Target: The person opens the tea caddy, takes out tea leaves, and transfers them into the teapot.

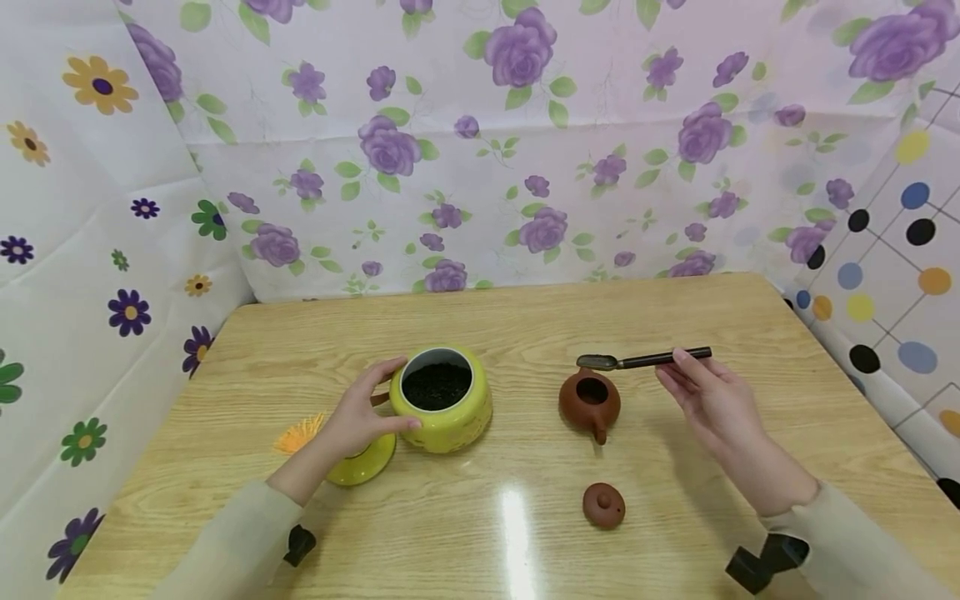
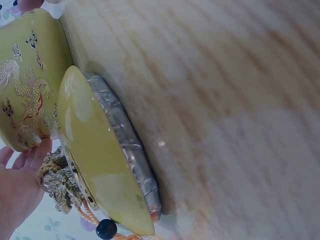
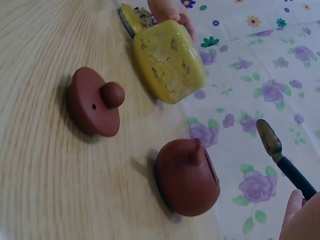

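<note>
My left hand (image 1: 358,418) grips the side of a yellow tea jar (image 1: 461,427), thumb at the front and fingers behind. Dark tea leaves (image 1: 437,387) show inside its mouth. Between thumb and fingers, my right hand (image 1: 718,407) pinches the dark handle of a tea scoop (image 1: 660,359). The scoop's metal bowl overlaps the back edge of a small brown clay teapot (image 1: 573,406) in the head view; the right wrist view shows the scoop (image 3: 271,140) apart from the pot. The teapot's top is uncovered. A dragon pattern decorates the jar (image 2: 32,90) in the left wrist view.
The teapot's round knobbed lid (image 1: 603,506) lies on the wooden table (image 1: 450,533) in front of the pot. Under my left wrist lies the yellow jar lid (image 1: 367,468), with an orange tassel (image 1: 298,433). A flowered cloth (image 1: 480,150) hangs behind the table.
</note>
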Demonstrator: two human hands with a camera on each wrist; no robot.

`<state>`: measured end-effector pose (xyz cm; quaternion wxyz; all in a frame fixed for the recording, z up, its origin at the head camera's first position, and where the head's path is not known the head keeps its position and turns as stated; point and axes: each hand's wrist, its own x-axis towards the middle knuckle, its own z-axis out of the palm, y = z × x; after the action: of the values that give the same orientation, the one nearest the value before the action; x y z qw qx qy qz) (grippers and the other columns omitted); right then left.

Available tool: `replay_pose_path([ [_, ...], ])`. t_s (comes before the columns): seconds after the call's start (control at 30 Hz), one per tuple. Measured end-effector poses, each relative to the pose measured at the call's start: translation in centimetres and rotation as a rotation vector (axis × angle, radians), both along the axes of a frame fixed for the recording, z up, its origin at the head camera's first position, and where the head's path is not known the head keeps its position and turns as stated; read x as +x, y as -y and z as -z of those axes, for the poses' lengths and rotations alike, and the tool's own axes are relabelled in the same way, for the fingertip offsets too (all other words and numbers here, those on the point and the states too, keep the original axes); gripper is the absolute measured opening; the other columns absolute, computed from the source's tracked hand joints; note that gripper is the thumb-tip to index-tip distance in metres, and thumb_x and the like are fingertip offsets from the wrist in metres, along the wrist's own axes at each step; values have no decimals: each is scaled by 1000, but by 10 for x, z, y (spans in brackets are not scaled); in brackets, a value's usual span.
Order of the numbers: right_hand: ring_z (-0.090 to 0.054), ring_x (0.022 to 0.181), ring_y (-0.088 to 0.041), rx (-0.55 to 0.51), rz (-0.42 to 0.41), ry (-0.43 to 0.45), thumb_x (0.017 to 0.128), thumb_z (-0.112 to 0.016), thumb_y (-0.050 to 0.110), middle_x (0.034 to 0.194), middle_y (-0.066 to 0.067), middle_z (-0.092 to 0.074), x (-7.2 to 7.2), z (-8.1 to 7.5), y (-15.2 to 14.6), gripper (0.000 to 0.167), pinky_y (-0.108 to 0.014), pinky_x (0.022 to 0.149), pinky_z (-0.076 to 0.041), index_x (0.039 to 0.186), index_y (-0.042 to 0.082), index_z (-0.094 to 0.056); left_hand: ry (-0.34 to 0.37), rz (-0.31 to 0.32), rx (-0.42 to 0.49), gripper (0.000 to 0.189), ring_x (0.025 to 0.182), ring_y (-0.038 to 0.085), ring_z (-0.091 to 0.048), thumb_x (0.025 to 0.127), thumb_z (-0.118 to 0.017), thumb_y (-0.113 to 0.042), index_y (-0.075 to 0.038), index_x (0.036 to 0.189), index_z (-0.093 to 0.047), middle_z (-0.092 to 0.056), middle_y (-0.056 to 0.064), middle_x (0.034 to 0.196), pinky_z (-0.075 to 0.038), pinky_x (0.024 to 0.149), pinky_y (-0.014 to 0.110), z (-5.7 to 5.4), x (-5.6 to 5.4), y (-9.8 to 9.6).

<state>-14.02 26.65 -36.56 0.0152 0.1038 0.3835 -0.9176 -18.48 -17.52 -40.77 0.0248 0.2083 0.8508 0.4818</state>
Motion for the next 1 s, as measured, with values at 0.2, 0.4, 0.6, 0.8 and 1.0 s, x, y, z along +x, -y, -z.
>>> replay_pose_path([
  [0.2,-64,86,-16,7,-23,-2,91,-60,3,88,-5,-61,-5,-6,12,5,-27,86,-56,95,5,-59,-2,4,2,87,132,35,-38,72,-84,-18,-5,144,-37,-40,16,145,-45,100,53,0,-1,0],
  [0.4,-64,88,-17,-5,-36,0,90,-62,4,91,-6,-59,-11,-15,25,7,-27,87,-56,96,4,-59,3,-3,-6,86,130,36,-40,73,-83,-18,-5,144,-36,-41,16,144,-45,100,54,1,-1,-1],
  [0.6,-63,90,-14,-7,-41,33,89,-64,5,101,-3,-54,-14,-23,42,3,-25,87,-55,89,7,-62,13,-6,-3,84,128,36,-41,74,-82,-17,-4,143,-37,-42,17,143,-45,100,54,0,1,-1],
  [0.8,-62,88,-14,17,-35,35,90,-63,5,100,-2,-54,-18,-28,58,4,-24,86,-55,86,8,-64,11,-11,-5,85,128,36,-42,73,-83,-18,-5,143,-38,-42,16,142,-45,100,55,1,0,0],
  [1.0,-64,79,-12,66,-15,8,91,-62,6,85,-2,-60,-23,-30,72,12,-25,85,-56,82,8,-69,20,-13,-1,86,127,35,-42,72,-84,-20,-7,143,-38,-42,16,142,-44,100,56,0,0,0],
])
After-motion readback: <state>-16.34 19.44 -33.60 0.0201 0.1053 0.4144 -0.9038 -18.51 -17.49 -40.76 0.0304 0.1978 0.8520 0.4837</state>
